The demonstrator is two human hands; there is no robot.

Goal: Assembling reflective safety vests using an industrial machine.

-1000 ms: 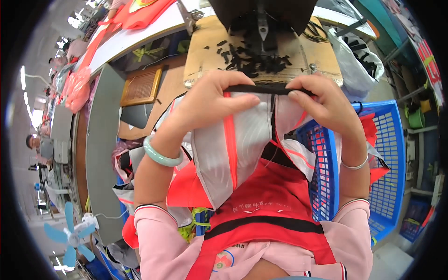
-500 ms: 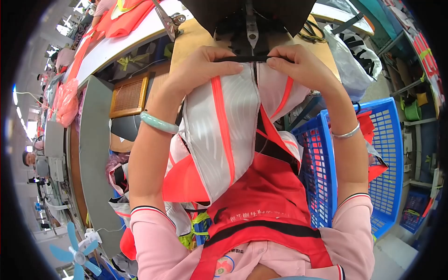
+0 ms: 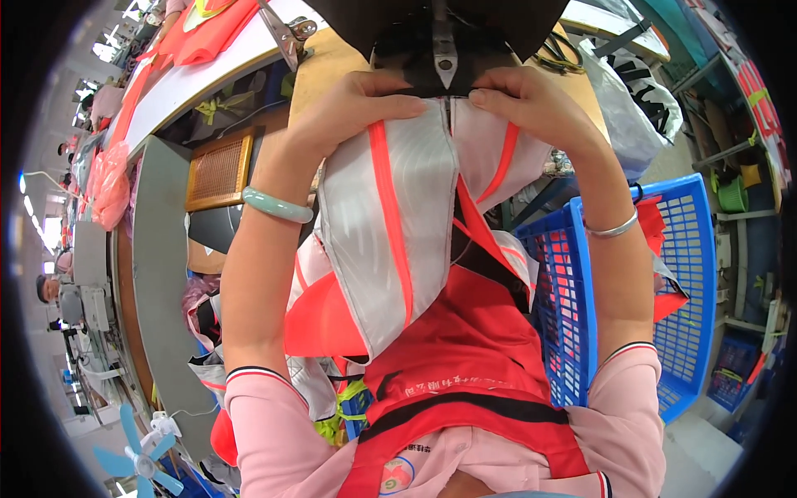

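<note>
A light grey garment piece [image 3: 415, 220] with orange-red stripes and black edging hangs from both my hands, its lower part draped over my red apron [image 3: 473, 332]. My left hand [image 3: 361, 112] pinches its top edge, thumb lying on the grey cloth. On the other side of a dark centre seam, my right hand [image 3: 523, 101] pinches the same edge with thumb and fingers. Just beyond my fingertips stands a dark sewing machine [image 3: 407, 37], with a pointed metal part above the gap between my hands. The far side of the cloth's edge is hidden.
Right of me stands a blue plastic basket [image 3: 588, 307] holding orange-red cloth. A white sack [image 3: 618, 108] with black pieces is behind it. The wooden tabletop [image 3: 320, 66] lies under the machine. More garment pieces hang at my left, near a grey panel [image 3: 162, 290].
Both hands have moved slightly away from me, closer to the machine, bringing the garment's top edge along. The black strip between my fingers shows less now.
</note>
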